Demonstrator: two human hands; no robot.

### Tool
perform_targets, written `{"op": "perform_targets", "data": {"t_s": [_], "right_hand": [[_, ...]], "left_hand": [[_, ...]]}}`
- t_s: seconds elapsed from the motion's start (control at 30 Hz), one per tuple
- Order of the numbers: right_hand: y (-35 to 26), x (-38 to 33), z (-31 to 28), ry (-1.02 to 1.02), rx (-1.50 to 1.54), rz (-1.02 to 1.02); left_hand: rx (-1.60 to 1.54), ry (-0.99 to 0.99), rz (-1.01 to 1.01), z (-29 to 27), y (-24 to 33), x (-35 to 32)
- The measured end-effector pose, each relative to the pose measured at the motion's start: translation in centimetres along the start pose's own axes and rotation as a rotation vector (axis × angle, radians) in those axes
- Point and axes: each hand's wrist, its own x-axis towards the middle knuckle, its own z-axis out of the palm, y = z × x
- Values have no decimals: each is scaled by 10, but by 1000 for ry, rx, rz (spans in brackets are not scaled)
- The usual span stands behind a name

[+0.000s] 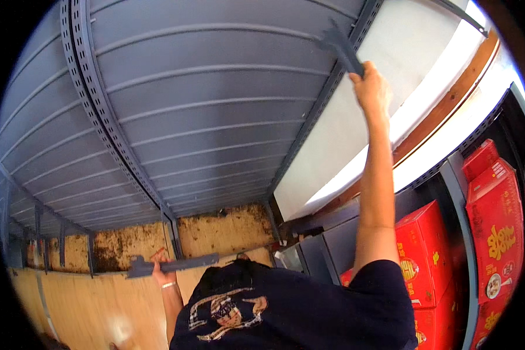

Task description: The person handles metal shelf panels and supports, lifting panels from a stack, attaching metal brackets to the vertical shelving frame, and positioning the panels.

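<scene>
My right hand is stretched out to the upper right, its fingers wrapped round one end of a dark grey metal shelf bracket. The far, wider end of that bracket is blurred by motion and lies near a slotted upright at the edge of the grey back panel. Low on the left, my left hand is closed round a second grey shelf bracket. This one lies roughly level above the floor, with its wider end to the left. A bracelet sits on my left wrist.
A double slotted upright divides the ribbed panels. Dirt lies on the wood-look floor along their foot. Several brackets stick out at the lower left. Red printed boxes stand on grey shelving at the right, below a white wall.
</scene>
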Motion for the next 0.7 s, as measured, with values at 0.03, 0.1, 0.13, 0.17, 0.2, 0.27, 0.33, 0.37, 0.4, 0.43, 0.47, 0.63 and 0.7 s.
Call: {"op": "perform_targets", "data": {"t_s": [0.03, 0.1, 0.13, 0.17, 0.2, 0.27, 0.33, 0.37, 0.4, 0.43, 0.47, 0.63, 0.7], "right_hand": [[-17, -20, 11, 23, 130, -103], [-67, -69, 24, -48, 450, -186], [-85, -103, 31, -168, 560, -163], [-106, -137, 49, -297, 662, -142], [-123, -171, 65, -281, 706, -249], [-158, -242, 107, -311, 732, -351], [-186, -302, 135, -511, 658, -455], [-198, -332, 145, -542, 629, -513], [-205, -354, 145, -504, 724, -534], [-208, -372, 145, -533, 793, -552], [-213, -391, 144, -684, 742, -604], [-211, -455, 137, -810, 761, -723], [-214, -471, 137, -774, 869, -797]], "left_hand": [[99, 44, 85, 1, -1, 12], [15, -231, -44, 8, -2, 31], [77, -100, -41, 47, -16, 15], [126, -9, 13, 83, -25, -2], [128, -60, -6, 100, -33, -5], [105, -238, -48, 125, -47, -16], [215, -155, -43, 142, -64, -19], [230, -120, -57, 138, -69, -18], [239, -90, -71, 134, -76, -17], [152, -53, -108, 136, -86, -22], [170, -67, -148, 123, -87, -20], [309, 12, -48, 91, -83, -40], [255, 52, -34, 60, -64, -34]]}}
